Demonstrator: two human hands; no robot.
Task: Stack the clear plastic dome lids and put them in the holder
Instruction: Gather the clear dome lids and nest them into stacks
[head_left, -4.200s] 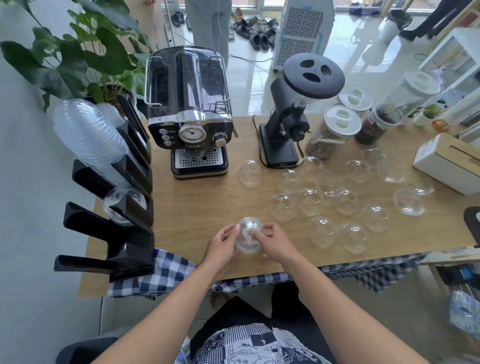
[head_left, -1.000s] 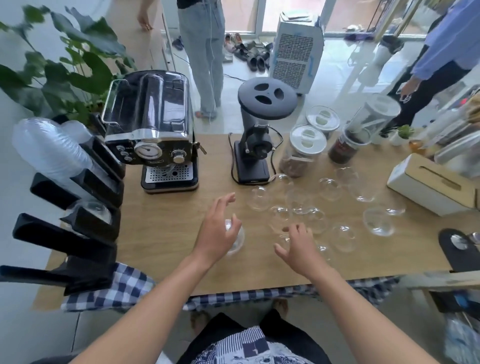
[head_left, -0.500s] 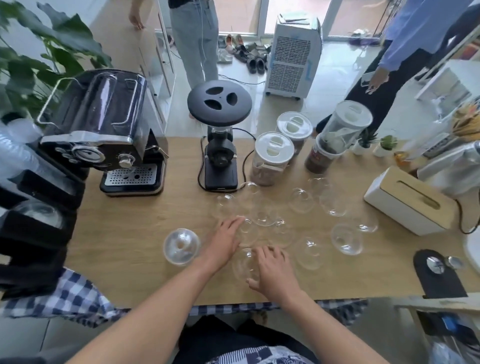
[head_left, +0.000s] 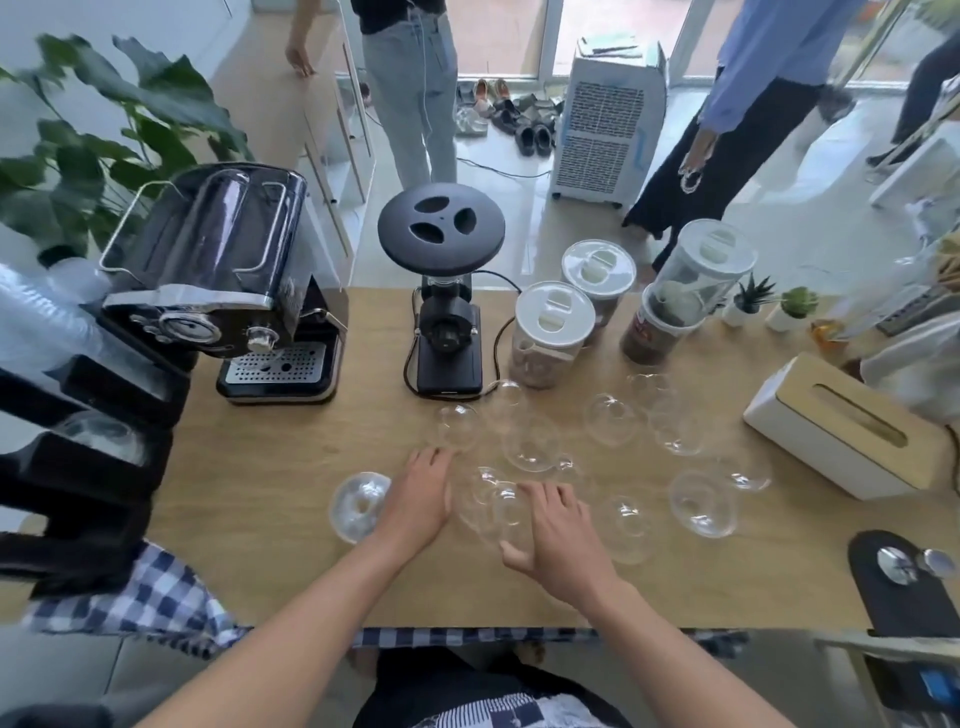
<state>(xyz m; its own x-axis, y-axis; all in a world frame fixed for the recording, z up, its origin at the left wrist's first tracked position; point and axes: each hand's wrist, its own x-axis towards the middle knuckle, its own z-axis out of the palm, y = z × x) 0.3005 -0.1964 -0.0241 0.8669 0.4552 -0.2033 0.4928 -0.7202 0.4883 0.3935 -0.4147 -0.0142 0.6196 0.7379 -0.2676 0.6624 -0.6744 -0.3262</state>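
Two bare hands lie low over a wooden table (head_left: 249, 519) among scattered clear dome lids. The right hand (head_left: 563, 535) is palm down, fingers spread and lightly curled over a dome lid (head_left: 501, 512) that sits under its fingertips; whether the fingers actually grip it cannot be told. The left hand (head_left: 421, 499) rests flat just to the left of that lid, fingers together and pointing away from the person, holding nothing. Beside the left wrist, on its outer side, stands a small stack of lids (head_left: 358, 506), free of the hand. Beyond both sets of fingertips more single lids (head_left: 530, 441) crowd together, some touching, and further ones (head_left: 704, 501) spread out past the right hand's little finger. Bare tabletop lies open to the left of the stack, running toward the black holder (head_left: 88, 467) at the table's left edge, where a long column of nested lids (head_left: 36, 317) already lies in an upper slot. Behind that open stretch stand an espresso machine (head_left: 234, 291) and a black grinder (head_left: 444, 291); canisters (head_left: 553, 332) stand beyond the lids. A tissue box (head_left: 841, 426) bounds the far right. Both forearms reach in from the near edge, over a checked cloth (head_left: 150, 597) hanging there.
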